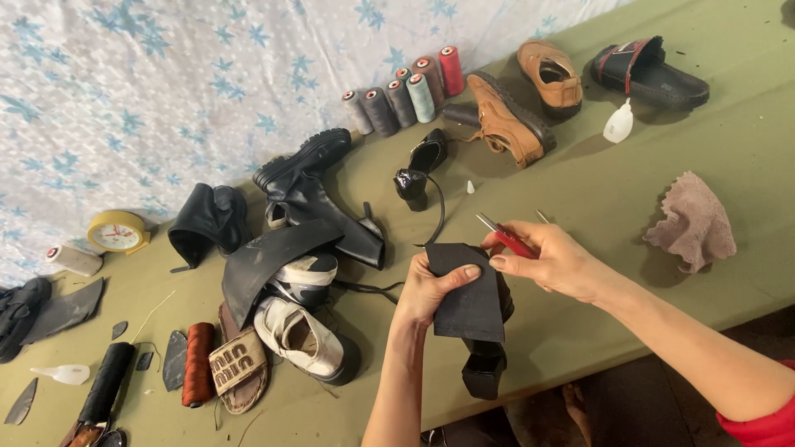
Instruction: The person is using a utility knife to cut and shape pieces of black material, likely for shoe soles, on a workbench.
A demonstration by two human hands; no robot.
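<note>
My left hand point(431, 290) grips a black sheet of sole material point(465, 296) pressed against a black high-heeled shoe point(484, 364), whose block heel points down toward the table's near edge. My right hand point(553, 258) is closed around a red-handled tool point(507, 237), probably scissors or a cutter, with its metal tip sticking out to the upper left just above the black sheet. Both hands work close together over the olive-green table point(596, 199).
Left of my hands lies a heap of shoes: black boots point(310, 186), white sneaker point(302, 335), woven sandal point(238, 364). Thread spools point(406, 95), tan leather shoes point(509, 120), a black slide point(650, 73), a glue bottle point(619, 122) and a pinkish cloth point(694, 222) lie farther back and right. A yellow clock point(116, 232) stands at left.
</note>
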